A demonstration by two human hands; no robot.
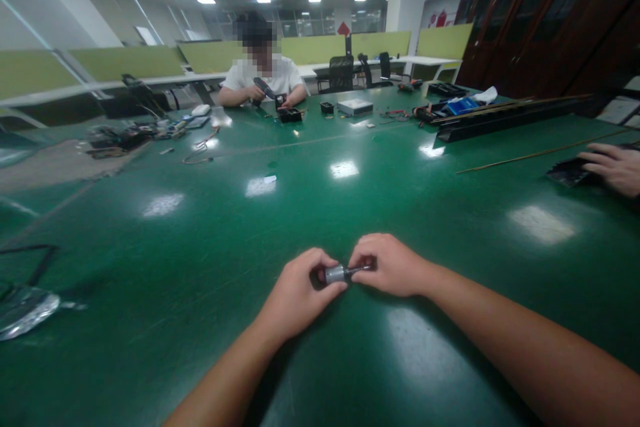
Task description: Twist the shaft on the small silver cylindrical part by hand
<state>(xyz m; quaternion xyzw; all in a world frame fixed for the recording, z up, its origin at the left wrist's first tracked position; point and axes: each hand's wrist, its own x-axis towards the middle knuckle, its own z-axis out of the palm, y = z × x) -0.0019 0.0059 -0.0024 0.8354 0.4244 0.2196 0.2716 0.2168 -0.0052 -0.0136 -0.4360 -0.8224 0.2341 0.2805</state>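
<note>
A small silver cylinder [334,273] is held between the two hands, just over or on the green table [200,320]; whether it is touched by the tabletop cannot be told. Its long axis is laid nearly crosswise, from hand to hand, with the right end tipped slightly away from the wearer. A thin dark shaft [359,269] is pointed from it toward the right hand. The cylinder's left end is pinched between thumb and fingers of the left hand [306,290], by which its tip is partly covered. The shaft is gripped by the bent thumb and fingers of the right hand [387,263], and its far end is hidden there. Fine detail at the joint is too small to be made out.

Beyond the hands, a white scrap [270,179] is seen. Well left of the left hand, a clear shiny bundle [27,312] is cut off by the picture's edge. Far right of the right hand, a dark ridged piece [570,172] is touched by a co-worker's hand [617,167], also cut off. Farthest out, a dark tool [264,87] is held by a person in a white shirt [289,70].
</note>
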